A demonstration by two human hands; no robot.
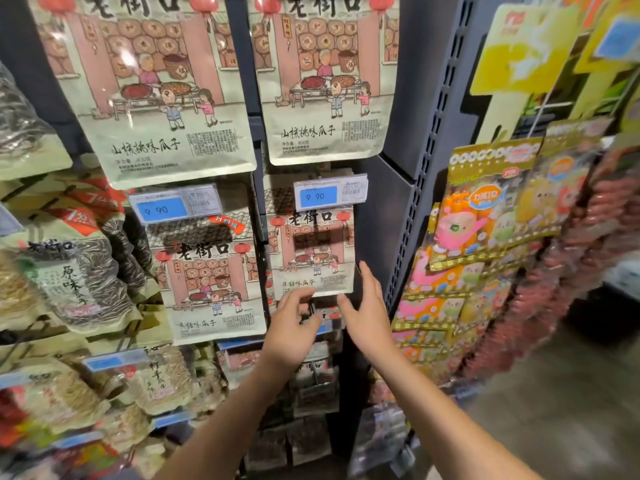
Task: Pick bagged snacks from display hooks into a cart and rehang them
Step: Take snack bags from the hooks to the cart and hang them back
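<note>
Hands first: your left hand (pixel 292 332) and right hand (pixel 367 311) are both raised to the bottom edge of the small snack bag (pixel 311 252) that hangs under the blue price tag (pixel 330 192), in the right-hand column of the rack. Both are spread and relaxed. The left fingertips touch or nearly touch the bag's lower edge, the right hand flanks its lower right corner, and neither hand holds anything yet.

Whether you are about to lift this bag off or have just hung it cannot be told from here, and no cart is in view. If you are taking it, pinch the lower corners lightly, then slide one hand up toward the top, because the hook is hidden behind the price tag and the bag has to come forward along it, not down. Pulling down would likely tear the hang hole.

Keep the bag flat and square to the rack so it does not drag the one behind it. Mind the larger bag (pixel 207 271) just to the left; your left wrist passes close to its lower corner.
</note>
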